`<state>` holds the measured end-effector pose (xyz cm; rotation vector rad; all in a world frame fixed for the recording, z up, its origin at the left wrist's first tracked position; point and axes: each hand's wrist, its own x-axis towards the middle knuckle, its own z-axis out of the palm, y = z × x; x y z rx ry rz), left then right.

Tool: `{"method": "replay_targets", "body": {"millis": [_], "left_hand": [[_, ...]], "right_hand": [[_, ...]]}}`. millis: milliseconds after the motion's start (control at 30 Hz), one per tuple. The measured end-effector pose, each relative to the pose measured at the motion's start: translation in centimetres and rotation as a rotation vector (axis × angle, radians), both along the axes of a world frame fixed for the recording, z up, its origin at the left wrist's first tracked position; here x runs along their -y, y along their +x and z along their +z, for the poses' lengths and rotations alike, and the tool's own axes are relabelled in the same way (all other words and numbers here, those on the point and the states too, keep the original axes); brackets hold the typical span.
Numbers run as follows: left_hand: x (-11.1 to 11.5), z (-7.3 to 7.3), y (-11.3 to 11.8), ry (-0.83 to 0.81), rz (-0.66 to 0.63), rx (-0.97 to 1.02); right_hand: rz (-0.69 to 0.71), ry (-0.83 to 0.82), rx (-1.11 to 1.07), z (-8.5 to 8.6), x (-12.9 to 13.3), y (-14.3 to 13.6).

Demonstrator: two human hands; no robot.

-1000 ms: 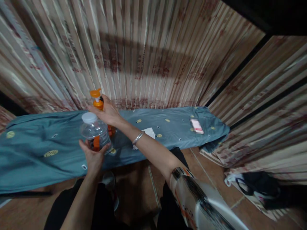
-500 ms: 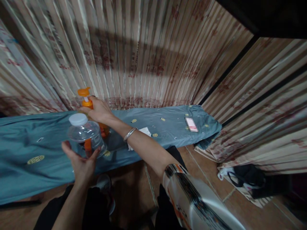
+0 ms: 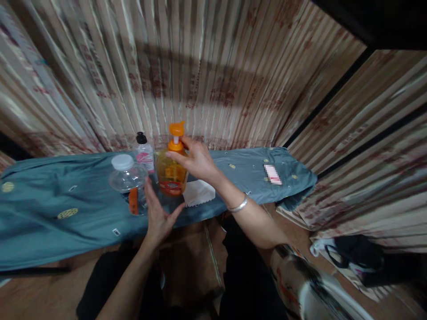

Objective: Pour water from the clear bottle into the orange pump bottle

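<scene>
An orange-topped pump bottle (image 3: 171, 173) with amber liquid and a red label stands upright over the bench. Around its neck and shoulder, the thumb and fingers of my right hand (image 3: 202, 163) are closed. Below it and a little to the left is my left hand (image 3: 160, 218), its thumb and fingers spread apart with nothing held. Left of that hand stands a clear plastic jar (image 3: 124, 180) with a white lid and an orange label strip. A clear bottle with a black cap (image 3: 145, 156) and pink label is behind, between jar and pump bottle.
The narrow bench is covered by a blue-green cloth (image 3: 90, 222) with yellow prints. A white wipe (image 3: 200, 194) lies right of the pump bottle. Farther right is a blurred pink-and-white packet (image 3: 272, 174). Pleated curtains (image 3: 213, 80) hang behind. A black bag (image 3: 358, 253) sits at lower right.
My right hand and the pump bottle have moved right, uncovering the black-capped bottle. My left hand has left the jar and come right beside the pump bottle. The view has shifted slightly.
</scene>
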<state>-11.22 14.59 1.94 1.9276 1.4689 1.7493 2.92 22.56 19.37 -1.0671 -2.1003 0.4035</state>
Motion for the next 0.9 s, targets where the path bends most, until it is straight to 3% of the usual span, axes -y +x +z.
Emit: {"method": "replay_targets", "body": {"millis": [133, 267, 333, 433, 633, 900], "left_hand": [[-1.6, -0.2, -0.1, -0.114, -0.043, 0.127], [-3.0, -0.7, -0.1, -0.242, -0.083, 0.221], [-3.3, -0.9, -0.2, -0.308, -0.091, 0.241], [-3.1, -0.9, -0.3, -0.350, -0.048, 0.252], [-1.8, -0.4, -1.1, -0.356, -0.044, 0.250], [-1.5, -1.2, -2.4, -0.392, -0.128, 0.296]], "right_hand": [[0.107, -0.075, -0.018, -2.0, 1.5, 1.7], [0.217, -0.154, -0.150, -3.8, 1.9, 1.6], [0.200, -0.192, -0.239, -4.6, 1.7, 1.0], [0.065, -0.197, -0.346, -5.6, 1.6, -0.2], [0.140, -0.226, -0.321, -6.2, 1.9, -0.4], [0.339, -0.321, -0.363, -6.7, 1.1, -0.5]]}}
